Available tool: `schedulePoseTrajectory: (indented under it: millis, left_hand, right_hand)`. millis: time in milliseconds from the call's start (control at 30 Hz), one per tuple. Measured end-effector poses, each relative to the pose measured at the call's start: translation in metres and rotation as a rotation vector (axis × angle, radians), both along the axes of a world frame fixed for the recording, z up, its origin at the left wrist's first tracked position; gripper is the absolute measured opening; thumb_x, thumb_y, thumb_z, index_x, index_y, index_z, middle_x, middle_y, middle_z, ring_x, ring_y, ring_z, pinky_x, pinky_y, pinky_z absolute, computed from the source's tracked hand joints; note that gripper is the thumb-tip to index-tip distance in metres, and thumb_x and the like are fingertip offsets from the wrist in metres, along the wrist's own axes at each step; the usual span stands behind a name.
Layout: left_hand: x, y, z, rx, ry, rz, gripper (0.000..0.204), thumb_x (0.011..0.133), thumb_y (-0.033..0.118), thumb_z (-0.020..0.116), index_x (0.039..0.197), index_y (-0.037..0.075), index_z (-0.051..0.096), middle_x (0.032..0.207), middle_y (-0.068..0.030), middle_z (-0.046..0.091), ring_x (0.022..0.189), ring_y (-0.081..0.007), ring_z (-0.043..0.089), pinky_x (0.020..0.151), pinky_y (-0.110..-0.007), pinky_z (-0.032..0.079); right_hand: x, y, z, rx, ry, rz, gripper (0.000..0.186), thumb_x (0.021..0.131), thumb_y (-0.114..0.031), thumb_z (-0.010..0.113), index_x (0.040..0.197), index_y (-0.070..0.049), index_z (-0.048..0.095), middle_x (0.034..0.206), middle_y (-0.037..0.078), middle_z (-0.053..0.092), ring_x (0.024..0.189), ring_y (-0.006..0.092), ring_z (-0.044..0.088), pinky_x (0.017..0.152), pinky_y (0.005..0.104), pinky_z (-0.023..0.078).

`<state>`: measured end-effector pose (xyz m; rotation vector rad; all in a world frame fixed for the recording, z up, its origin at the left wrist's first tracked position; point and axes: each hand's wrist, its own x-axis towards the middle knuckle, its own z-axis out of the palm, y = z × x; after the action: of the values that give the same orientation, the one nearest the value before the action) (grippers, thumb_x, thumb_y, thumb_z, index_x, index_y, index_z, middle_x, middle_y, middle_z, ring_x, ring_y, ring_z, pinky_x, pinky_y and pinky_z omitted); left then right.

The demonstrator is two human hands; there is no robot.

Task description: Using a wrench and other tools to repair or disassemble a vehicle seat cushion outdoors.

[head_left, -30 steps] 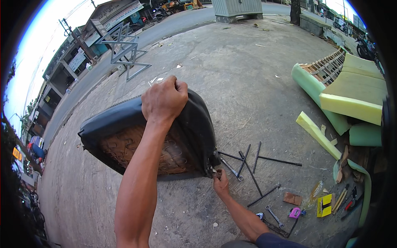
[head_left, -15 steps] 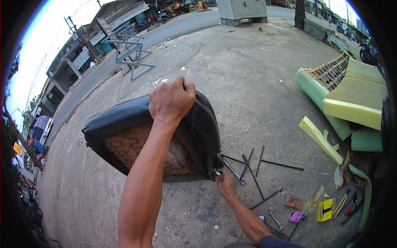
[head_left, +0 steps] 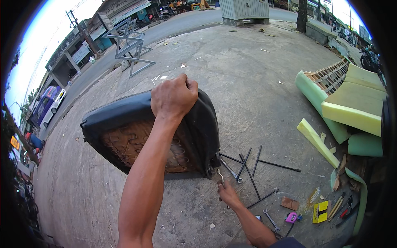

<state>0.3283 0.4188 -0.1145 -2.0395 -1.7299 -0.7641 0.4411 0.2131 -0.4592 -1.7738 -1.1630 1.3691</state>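
A black-covered seat (head_left: 120, 108) stands tilted on the concrete, its underside showing rusty zigzag springs (head_left: 124, 142) over brown backing. My left hand (head_left: 174, 97) is closed over its top edge, gripping the black cover, and the forearm crosses in front of the springs. Below the seat's lower right corner, my right hand (head_left: 227, 193) is closed around a bent ring spanner (head_left: 220, 176). The spanner's upper end lies close to the metal bracket (head_left: 216, 160) at that corner; whether they touch I cannot tell.
Right of the seat lie several black T-handle wrenches (head_left: 279, 165), a combination spanner (head_left: 271, 219), a pink tape measure (head_left: 292, 218) and a yellow box (head_left: 321, 212). Foam-covered seat parts (head_left: 351, 113) and a foam strip (head_left: 316, 140) are farther right. A grey metal frame (head_left: 130, 49) stands far left.
My right hand has drawn the spanner down from the seat's corner, exposing more of the tool. My left hand keeps its grip. A purple and white vehicle has advanced along the road.
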Motion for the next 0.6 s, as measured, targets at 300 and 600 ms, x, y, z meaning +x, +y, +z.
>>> schedulePoseTrajectory:
  millis: [300,600]
  left_hand:
    - [-0.004,-0.051,-0.015,0.193,0.007,-0.049,0.022,0.088,0.027,0.058,0.084,0.01,0.07,0.08,-0.013,0.073,0.075,-0.0352,0.071,0.067,-0.046,0.055]
    - [-0.014,-0.125,-0.021,0.396,-0.006,-0.094,0.011,0.083,0.019,0.061,0.081,0.008,0.065,0.085,-0.0055,0.07,0.078,-0.0236,0.07,0.073,-0.037,0.055]
  right_hand:
    - [0.012,0.011,0.099,-0.147,-0.073,0.33,0.057,0.1,-0.019,0.042,0.154,-0.009,0.029,0.077,0.016,0.067,0.054,0.0256,0.067,0.058,0.0425,0.056]
    - [0.013,0.034,0.086,-0.177,-0.132,0.321,0.068,0.091,-0.012,0.044,0.158,-0.011,0.033,0.095,0.024,0.073,0.067,0.0302,0.073,0.074,0.0406,0.058]
